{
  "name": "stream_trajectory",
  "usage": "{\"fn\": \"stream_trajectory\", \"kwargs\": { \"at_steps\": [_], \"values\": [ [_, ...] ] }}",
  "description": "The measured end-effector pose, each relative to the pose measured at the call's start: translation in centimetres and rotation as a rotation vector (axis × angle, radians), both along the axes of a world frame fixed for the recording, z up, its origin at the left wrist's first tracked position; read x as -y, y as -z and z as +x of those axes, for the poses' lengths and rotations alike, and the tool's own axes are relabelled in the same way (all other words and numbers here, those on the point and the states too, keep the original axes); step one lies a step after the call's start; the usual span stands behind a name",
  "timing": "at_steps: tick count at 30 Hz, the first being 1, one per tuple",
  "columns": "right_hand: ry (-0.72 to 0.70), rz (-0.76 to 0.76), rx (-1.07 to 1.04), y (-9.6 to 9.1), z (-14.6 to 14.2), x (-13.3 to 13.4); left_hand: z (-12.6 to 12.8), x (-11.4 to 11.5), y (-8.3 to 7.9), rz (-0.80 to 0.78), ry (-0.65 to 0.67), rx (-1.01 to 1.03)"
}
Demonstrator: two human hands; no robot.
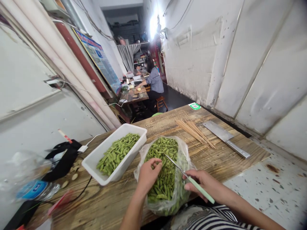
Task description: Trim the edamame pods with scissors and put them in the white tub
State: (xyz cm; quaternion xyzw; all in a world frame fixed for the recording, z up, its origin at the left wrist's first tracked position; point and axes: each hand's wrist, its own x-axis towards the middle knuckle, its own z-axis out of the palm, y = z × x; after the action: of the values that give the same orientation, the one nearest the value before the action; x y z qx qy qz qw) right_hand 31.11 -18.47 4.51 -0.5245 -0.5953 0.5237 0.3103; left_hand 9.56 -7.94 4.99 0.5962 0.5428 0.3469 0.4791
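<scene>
A clear plastic bag [187, 150] full of green soybean pods [165, 179] stands open on the table in front of me. Over its left side is my left hand [151, 171], thumb and fingers pinched together; what they hold, if anything, is hidden. My right hand [200, 183] grips what look like scissors [177, 166] with a pale green handle, seen nearly edge-on. Their metal tip points at the pods, close to my left fingertips. Left of the bag, a white plastic tub [103, 180] holds more pods [117, 153].
A cleaver [223, 134] and a bundle of thin wooden skewers [196, 132] lie on the wooden table [115, 204] at right. Cables, a black bag [62, 159] and a plastic bottle [35, 190] crowd the left. Farther back, a person [154, 80] sits at another table.
</scene>
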Motion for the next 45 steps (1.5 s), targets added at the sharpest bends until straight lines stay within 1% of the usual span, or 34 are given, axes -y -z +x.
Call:
{"fn": "stream_trajectory", "kwargs": {
  "at_steps": [1, 2, 4, 7, 10, 13, 16, 18, 22, 29, 32, 34, 36, 38, 41, 45],
  "values": [
    [0.0, 0.012, 0.012, 0.0, 0.0, 0.0, 0.2, -0.3, 0.3, 0.066, 0.022, -0.096],
    [-0.001, 0.02, 0.023, 0.0, 0.0, 0.0, 0.4, -0.5, 0.6, 0.099, 0.05, -0.15],
    [-0.007, 0.023, 0.037, 0.0, 0.0, 0.1, 0.6, -0.9, 0.8, 0.102, 0.094, -0.16],
    [-0.014, 0.013, 0.033, 0.0, 0.1, 0.2, 0.5, -0.9, 0.5, 0.093, 0.13, -0.125],
    [-0.025, 0.011, 0.046, -0.5, 0.2, 0.3, 0.2, -0.2, 0.1, 0.003, 0.135, -0.033],
    [-0.067, 0.065, 0.105, -1.3, 0.2, 0.4, 0.2, 0.6, -0.2, -0.151, 0.14, 0.15],
    [-0.105, 0.107, 0.124, -2.0, 0.1, 0.3, 0.3, 1.3, -0.8, -0.217, 0.117, 0.259],
    [-0.108, 0.106, 0.102, -2.1, 0.0, 0.3, 0.4, 1.7, -1.3, -0.227, 0.1, 0.272],
    [-0.107, 0.085, 0.063, -2.1, -0.2, 0.2, 0.6, 2.2, -1.8, -0.208, 0.107, 0.232],
    [-0.071, 0.049, 0.046, -1.6, -0.4, 0.0, 0.5, 2.4, -1.7, -0.233, 0.108, 0.183],
    [-0.068, -0.03, -0.009, -0.9, -0.5, -0.1, 0.4, 2.2, -1.5, -0.24, 0.085, 0.223],
    [-0.062, -0.104, -0.066, -0.4, -0.5, 0.0, 0.4, 2.2, -1.5, -0.269, 0.066, 0.327],
    [-0.076, -0.142, -0.114, 0.0, -0.4, 0.2, 0.5, 2.1, -1.6, -0.309, 0.041, 0.458],
    [-0.11, -0.122, -0.135, 0.2, -0.3, 0.3, 0.7, 2.2, -1.8, -0.335, -0.011, 0.556],
    [-0.148, -0.067, -0.13, 0.1, -0.2, 0.4, 1.1, 2.3, -2.0, -0.327, -0.106, 0.635],
    [-0.158, -0.069, -0.113, -0.4, -0.3, 0.4, 1.7, 2.7, -1.9, -0.314, -0.147, 0.686]
  ]
}}
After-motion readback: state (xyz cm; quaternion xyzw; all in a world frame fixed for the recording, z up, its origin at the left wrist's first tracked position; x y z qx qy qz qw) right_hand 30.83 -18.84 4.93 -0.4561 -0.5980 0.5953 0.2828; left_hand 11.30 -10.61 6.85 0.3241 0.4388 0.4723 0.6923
